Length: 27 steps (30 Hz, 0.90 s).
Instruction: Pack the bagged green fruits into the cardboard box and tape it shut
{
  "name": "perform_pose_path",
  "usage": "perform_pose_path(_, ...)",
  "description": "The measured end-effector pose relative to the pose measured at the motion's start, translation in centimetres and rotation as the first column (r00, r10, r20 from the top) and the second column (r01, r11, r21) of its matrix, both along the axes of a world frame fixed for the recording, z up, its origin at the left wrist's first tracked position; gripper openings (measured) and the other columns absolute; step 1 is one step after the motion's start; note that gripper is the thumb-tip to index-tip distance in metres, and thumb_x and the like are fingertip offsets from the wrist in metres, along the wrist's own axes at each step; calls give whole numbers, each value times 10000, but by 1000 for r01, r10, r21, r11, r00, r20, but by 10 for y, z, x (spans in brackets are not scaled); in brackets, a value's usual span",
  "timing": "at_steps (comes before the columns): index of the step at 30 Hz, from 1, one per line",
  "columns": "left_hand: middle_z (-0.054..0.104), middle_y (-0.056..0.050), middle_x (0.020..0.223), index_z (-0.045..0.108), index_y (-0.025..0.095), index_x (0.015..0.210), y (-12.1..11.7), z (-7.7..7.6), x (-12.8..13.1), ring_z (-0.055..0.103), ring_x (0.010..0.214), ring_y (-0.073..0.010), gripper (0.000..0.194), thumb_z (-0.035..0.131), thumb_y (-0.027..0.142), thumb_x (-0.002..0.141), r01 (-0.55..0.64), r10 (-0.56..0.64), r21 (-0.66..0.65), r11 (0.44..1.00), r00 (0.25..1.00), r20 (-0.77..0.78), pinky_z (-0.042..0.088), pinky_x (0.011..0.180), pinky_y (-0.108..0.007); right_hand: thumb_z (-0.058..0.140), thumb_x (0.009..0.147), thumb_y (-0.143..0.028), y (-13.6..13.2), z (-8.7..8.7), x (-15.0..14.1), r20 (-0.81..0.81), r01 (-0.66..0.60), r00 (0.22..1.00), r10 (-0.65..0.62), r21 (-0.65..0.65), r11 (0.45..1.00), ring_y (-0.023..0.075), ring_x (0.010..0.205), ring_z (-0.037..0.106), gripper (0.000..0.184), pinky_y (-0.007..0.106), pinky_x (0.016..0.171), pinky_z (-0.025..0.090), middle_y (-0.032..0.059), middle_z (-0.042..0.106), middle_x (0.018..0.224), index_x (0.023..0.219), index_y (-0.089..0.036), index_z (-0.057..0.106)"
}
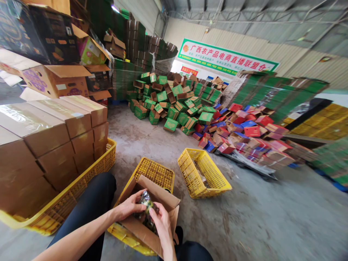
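Observation:
Both hands meet over an open cardboard box point(141, 232) between my knees. My left hand point(132, 206) and my right hand point(162, 219) grip a small item in shiny clear plastic wrap point(147, 200) from either side; something yellow-green shows through the wrap, but its kind is unclear. More dark, shiny wrapped items point(149, 223) lie inside the box below, partly covered by my hands. The box's flaps stand folded outward, and it rests on a yellow plastic crate point(156, 172).
A yellow crate point(225, 187) with some contents stands front right. On the left, taped cartons point(58, 128) fill another yellow crate point(78, 190). Heaps of green boxes point(170, 124) and red and blue boxes point(252, 131) lie farther back. Grey concrete floor point(261, 210) extends right.

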State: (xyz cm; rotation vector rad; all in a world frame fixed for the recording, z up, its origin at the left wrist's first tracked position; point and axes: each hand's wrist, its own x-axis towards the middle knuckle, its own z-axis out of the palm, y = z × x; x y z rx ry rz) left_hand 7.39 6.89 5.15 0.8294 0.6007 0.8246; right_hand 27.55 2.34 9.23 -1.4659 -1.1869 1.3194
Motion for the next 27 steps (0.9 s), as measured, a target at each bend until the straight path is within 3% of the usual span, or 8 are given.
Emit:
perform_pose_path(6,544,-146,1501,497,248,1521,2,6,-1,563,1327,-302,925,877,578,745,-59,45,-159,985,995,-87,478,1040,-366,832,746,-563,0,-1,2,21,2,1000,-3,78,997,322,1046,732,555,444,969,565,107,782,1113,1157,-211,711)
perform_pose_path(10,649,-136,1361,526,242,1483,4,5,0,694,1065,-248,950,802,742,725,-53,13,-266,963,989,-150,516,967,-364,831,747,-448,-1,4,0,9,-4,1000,3,105,994,312,1017,738,463,435,948,576,98,776,1086,1127,-215,706)
perform_pose_path(15,735,-92,1054,525,203,1461,4,8,2,691,831,-197,1003,745,825,706,-29,-23,-317,948,987,-159,556,826,-329,763,779,-312,-4,3,-1,67,-53,997,45,129,990,301,1046,727,388,436,969,561,91,764,1129,1150,-223,691)
perform_pose_path(19,723,-70,1017,602,199,1370,3,8,1,673,787,-177,899,776,783,709,-19,-32,-300,954,986,-164,556,765,-299,726,786,-260,-5,3,0,166,-72,985,46,151,986,290,1074,707,369,430,1001,535,75,761,1144,1152,-231,697)
perform_pose_path(27,689,-52,1011,719,186,1166,4,3,0,656,871,-195,569,872,514,727,26,-54,-205,978,989,-135,561,797,-326,708,781,-220,-7,17,-5,225,-83,973,47,153,985,286,1091,686,341,409,1015,514,53,761,1151,1120,-250,726)
